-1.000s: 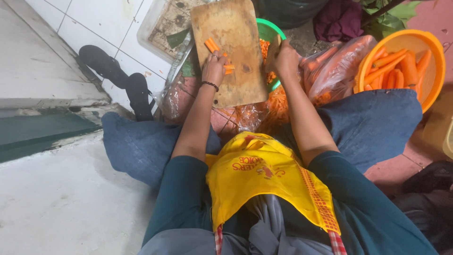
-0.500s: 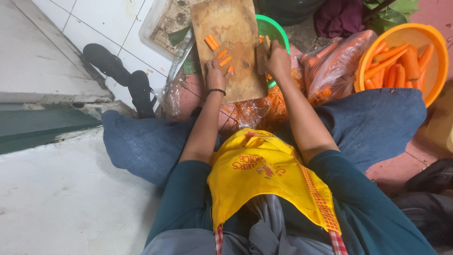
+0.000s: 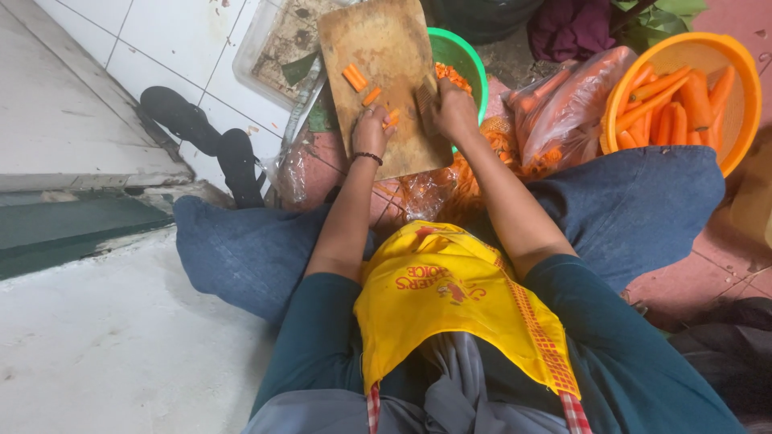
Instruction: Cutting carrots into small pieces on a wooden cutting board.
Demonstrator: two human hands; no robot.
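A: Left to right?
B: Left hand (image 3: 371,128) is resting on the wooden cutting board (image 3: 378,48), fingers pinching carrot pieces (image 3: 392,119). More cut sticks (image 3: 355,78) are lying just beyond.
A: Right side?
B: Right hand (image 3: 452,108) is gripping a knife (image 3: 426,98) at the board's right edge, having slid inward off the green bowl (image 3: 468,56). Orange basket of carrots (image 3: 682,100) is sitting far right.

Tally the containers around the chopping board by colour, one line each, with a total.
Green bowl: 1
Orange basket of whole carrots: 1
Clear plastic tray: 1
Clear plastic bag of carrots: 1
Total: 4

The left hand and right hand work on the wooden chopping board.
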